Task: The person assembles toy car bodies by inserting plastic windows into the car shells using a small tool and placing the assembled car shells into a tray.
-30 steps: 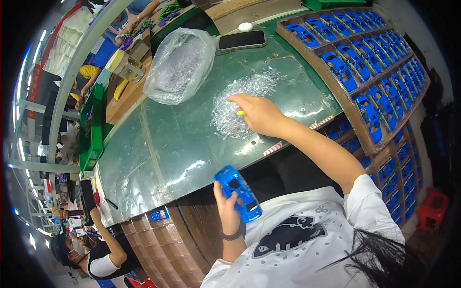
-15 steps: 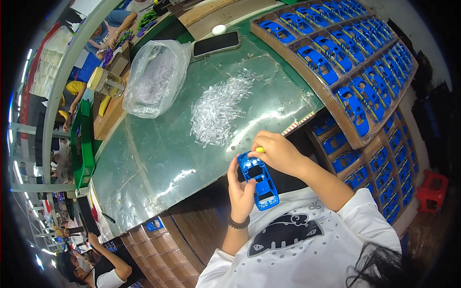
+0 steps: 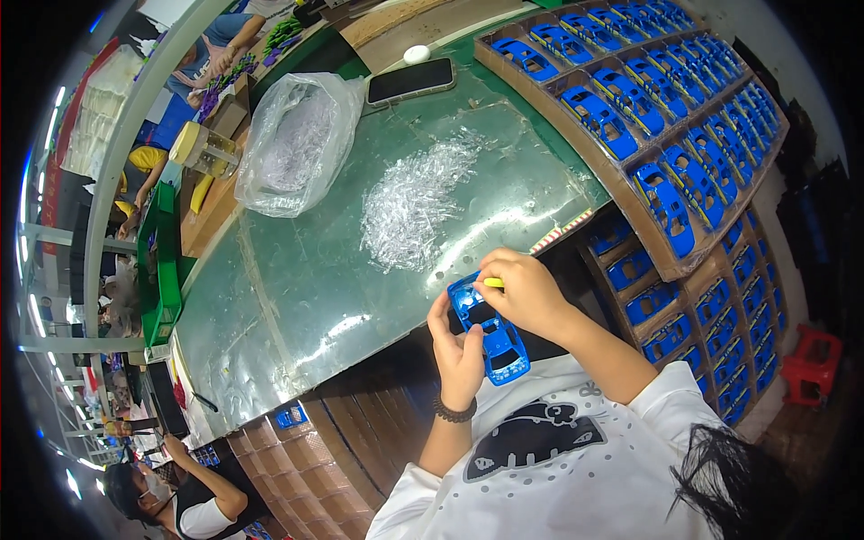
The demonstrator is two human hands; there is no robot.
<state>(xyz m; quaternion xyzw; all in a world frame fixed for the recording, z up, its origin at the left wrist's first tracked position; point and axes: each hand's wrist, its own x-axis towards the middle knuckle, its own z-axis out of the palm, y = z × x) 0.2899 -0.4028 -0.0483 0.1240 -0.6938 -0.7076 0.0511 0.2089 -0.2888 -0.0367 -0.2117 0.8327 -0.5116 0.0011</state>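
Head: right hand has moved to the blue shell

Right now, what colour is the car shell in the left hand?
The car shell is blue, best seen in the head view.

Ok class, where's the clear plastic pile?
In the head view, the clear plastic pile lies on the tabletop, right of the plastic bag, lower in frame than the smartphone.
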